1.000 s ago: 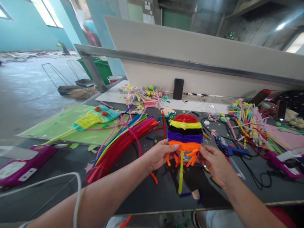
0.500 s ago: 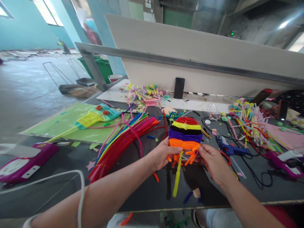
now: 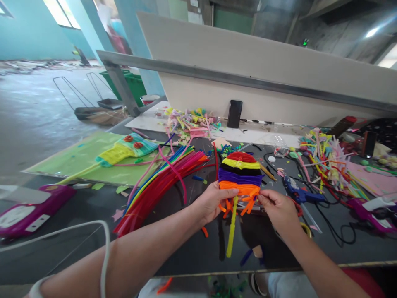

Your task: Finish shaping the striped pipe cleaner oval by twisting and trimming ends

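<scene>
A striped pipe-cleaner piece [image 3: 240,176] in red, yellow, black, purple and orange is held up above the dark table. Orange ends and a long yellow stem hang from its lower edge. My left hand [image 3: 214,200] pinches the lower left corner, thumb across the orange band. At the lower right corner, the fingers of my right hand [image 3: 274,203] are closed on the orange ends.
A long bundle of coloured pipe cleaners [image 3: 155,186] lies left of my hands. Farther left are a green sheet [image 3: 71,159] and a purple power strip [image 3: 34,213]. A blue glue gun [image 3: 302,194] with cables lies to the right. A phone [image 3: 235,114] leans at the back.
The striped piece has shifted slightly to the left with both hands. My right hand's fingers have moved a little at the orange ends, and both hands keep hold.
</scene>
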`<state>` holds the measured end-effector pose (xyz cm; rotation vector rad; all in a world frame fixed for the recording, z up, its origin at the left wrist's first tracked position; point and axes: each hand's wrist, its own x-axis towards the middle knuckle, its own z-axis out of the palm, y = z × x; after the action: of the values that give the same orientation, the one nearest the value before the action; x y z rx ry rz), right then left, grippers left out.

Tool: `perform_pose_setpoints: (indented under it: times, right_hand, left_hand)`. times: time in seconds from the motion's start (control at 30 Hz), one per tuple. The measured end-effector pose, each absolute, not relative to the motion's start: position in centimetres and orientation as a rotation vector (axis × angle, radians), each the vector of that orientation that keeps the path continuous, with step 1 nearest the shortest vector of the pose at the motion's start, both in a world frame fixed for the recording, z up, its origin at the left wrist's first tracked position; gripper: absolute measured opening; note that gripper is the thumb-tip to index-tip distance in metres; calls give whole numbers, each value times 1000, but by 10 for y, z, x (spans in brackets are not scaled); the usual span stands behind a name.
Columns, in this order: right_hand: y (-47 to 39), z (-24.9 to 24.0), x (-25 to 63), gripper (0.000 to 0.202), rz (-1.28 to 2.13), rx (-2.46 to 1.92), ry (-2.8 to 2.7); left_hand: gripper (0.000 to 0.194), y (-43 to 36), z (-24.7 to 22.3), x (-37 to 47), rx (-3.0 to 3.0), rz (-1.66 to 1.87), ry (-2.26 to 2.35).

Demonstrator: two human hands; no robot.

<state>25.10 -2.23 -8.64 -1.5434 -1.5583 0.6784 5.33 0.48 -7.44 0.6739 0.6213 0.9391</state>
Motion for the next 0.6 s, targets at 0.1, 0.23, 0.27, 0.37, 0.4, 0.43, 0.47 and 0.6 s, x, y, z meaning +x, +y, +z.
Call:
perform_pose_setpoints:
  times: [0.1,0.23,0.27,0.37,0.4,0.43,0.47,0.6]
  right_hand:
    - [-24,-87,251,13,361,-1519,-1654]
    - [-25,-85,253,10,369,-1442,-1704]
    - [-25,-85,253,10,374,-1420,-1717]
    - [-23,-86,253,10,342,-1385,-1756]
    - [-23,-86,253,10,311,-1396,-1757]
    - [-23,-86,252,9,271,-1414,-1748]
    - [-24,-86,250,7,225,-1430,-1730]
    - [-29,-81,243,19,66,-1371,-1756]
  left_hand:
    - [23,3,-72,53,671,918,617]
    - [26,3,-73,51,686,892,594]
    - [26,3,-74,51,692,893,590]
    - [30,2,-74,52,714,893,585]
    - [31,1,-74,53,717,898,592]
    - [32,0,-75,54,717,915,606]
    - [31,-1,-75,56,712,945,622]
    - [34,-4,-77,63,704,1067,615]
